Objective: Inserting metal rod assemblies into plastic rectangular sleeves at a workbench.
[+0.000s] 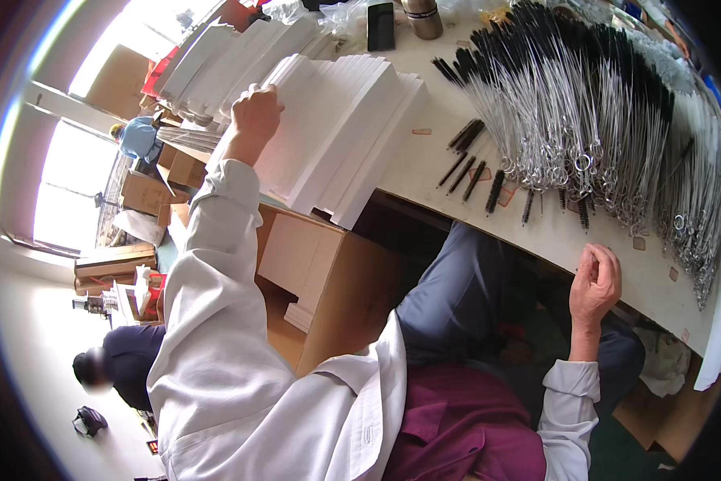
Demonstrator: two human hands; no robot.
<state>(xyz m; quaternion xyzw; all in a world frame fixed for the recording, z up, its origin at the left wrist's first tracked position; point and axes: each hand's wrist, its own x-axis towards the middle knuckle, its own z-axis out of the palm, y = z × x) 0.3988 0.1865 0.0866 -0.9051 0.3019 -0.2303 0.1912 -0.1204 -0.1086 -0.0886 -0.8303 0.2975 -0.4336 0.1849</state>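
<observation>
My left hand (254, 120) reaches far out to the left, its fingers bent over the edge of a white box (284, 84) at the end of a row of flat white boxes (328, 120). My right hand (595, 280) hovers by the table's front edge with its fingers curled in toward the thumb; whatever they may hold is hidden. Just beyond it lies a big heap of long wire brushes (569, 104) with black bristles and looped ends. Several short black brushes (471, 172) are laid out left of the heap.
Another stack of white boxes (216, 68) stands further left. A dark phone (381, 26) and a metal flask (422, 18) are at the back of the table (408, 160). An open cardboard box (336, 280) sits below the white boxes. Another person (132, 361) is at the far left.
</observation>
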